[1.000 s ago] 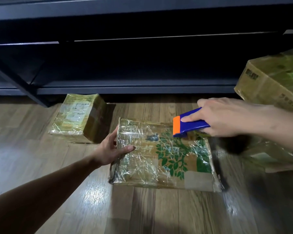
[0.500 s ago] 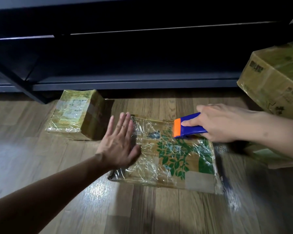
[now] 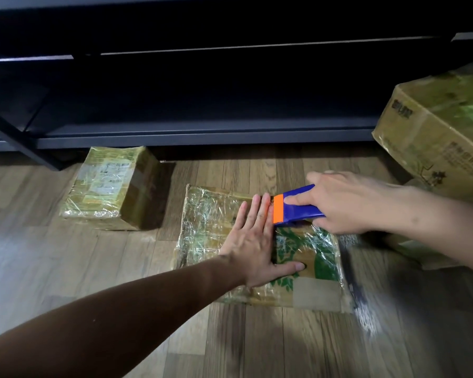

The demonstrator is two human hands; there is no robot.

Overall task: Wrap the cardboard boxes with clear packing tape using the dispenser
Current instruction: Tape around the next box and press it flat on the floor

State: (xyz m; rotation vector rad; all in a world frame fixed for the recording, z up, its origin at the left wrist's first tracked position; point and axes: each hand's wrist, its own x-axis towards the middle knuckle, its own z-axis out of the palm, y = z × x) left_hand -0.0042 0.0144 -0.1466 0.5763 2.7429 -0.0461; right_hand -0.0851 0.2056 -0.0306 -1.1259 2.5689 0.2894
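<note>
A flat cardboard box [image 3: 311, 279] with a green leaf print lies on the wood floor, covered in wrinkled clear tape. My left hand [image 3: 253, 242] lies flat on its top with fingers straight, pressing the tape down. My right hand [image 3: 342, 203] grips a blue tape dispenser [image 3: 298, 207] with an orange front edge, held over the box's far side. The orange edge sits right beside my left fingertips. The tape roll itself is hidden under my right hand.
A smaller tape-wrapped box [image 3: 112, 189] stands on the floor to the left. A large cardboard box [image 3: 437, 132] leans at the right, with another partly hidden below it. A dark metal shelf [image 3: 202, 132] runs along the back.
My left hand moved from the box's left edge onto its top and slid right to lie flat by the dispenser. The right hand with the dispenser stayed roughly in place.
</note>
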